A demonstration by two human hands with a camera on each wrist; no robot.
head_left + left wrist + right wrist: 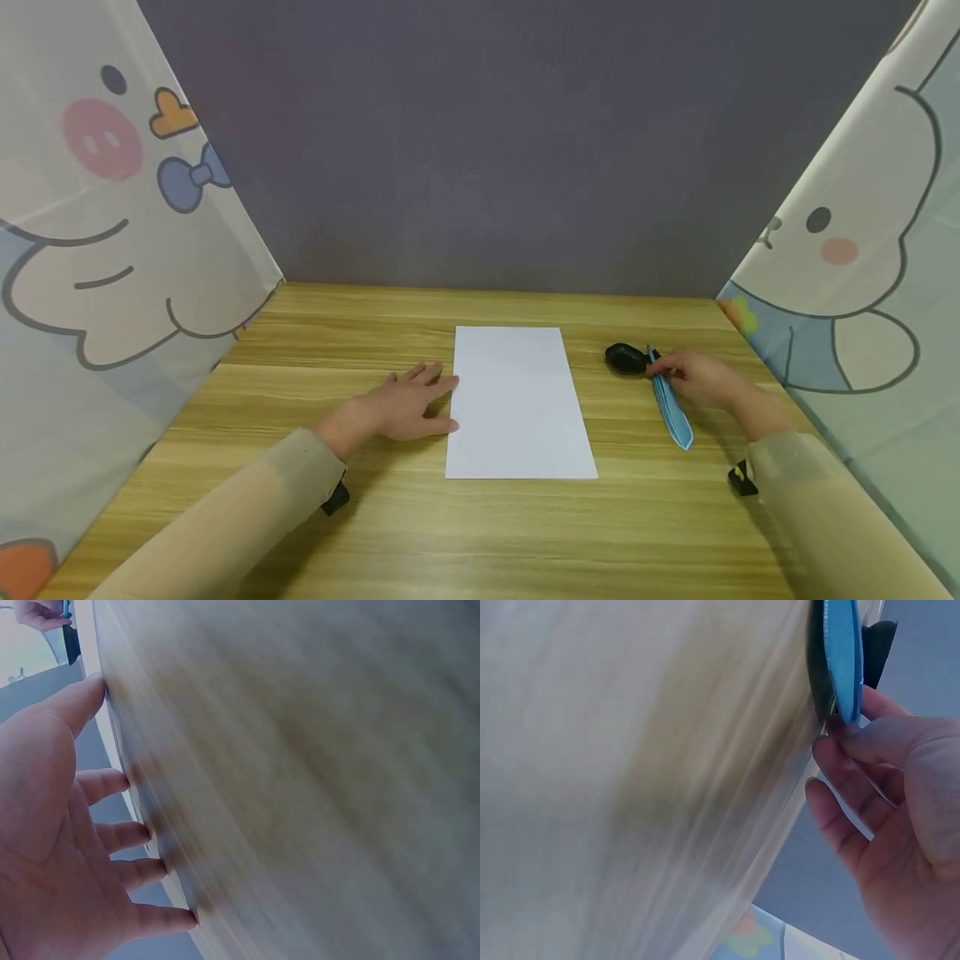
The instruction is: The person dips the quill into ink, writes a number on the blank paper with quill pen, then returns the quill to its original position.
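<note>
A white sheet of paper (517, 404) lies flat on the wooden table (517, 533). At its left edge rests my left hand (405, 406), fingers spread, with the fingertips at the paper's border; the left wrist view shows them touching down on the surface. To the right of the paper, my right hand (705, 379) pinches a slim, shiny light-blue flat thing (672, 412) between thumb and fingers, near its far end. That thing stands on edge in the right wrist view (842, 660), and its kind is unclear. Just left of its far end lies a rounded black object (626, 358).
A dark grey panel (495, 150) rises behind the table. Cartoon-printed cloths hang at the left (97, 250) and right (862, 250) sides. Bare wood shows in front of the paper and between it and the black object.
</note>
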